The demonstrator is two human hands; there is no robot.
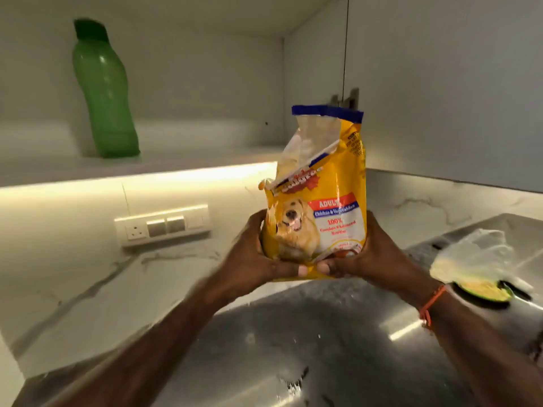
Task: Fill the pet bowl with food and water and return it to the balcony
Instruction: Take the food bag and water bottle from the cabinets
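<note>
A yellow dog food bag (326, 207) with a blue top edge and a dog's picture stands upright in the air above the steel counter. Its top is torn open. My left hand (252, 254) grips the bag's lower left side and my right hand (367, 254) grips its lower right, thumbs meeting under the front. An orange thread band circles my right wrist. At the right, a dark round bowl (484, 292) holding something yellowish rests on the steel surface, with a clear plastic bag (473, 254) over it; the image is blurred there.
A green bottle (102, 92) with a dark green cap stands on the white shelf (176, 160) at upper left. A switch and socket plate (164, 227) sits on the marble backsplash. The steel sink surface (308, 333) spreads below my arms. A white cabinet door (440, 83) hangs at upper right.
</note>
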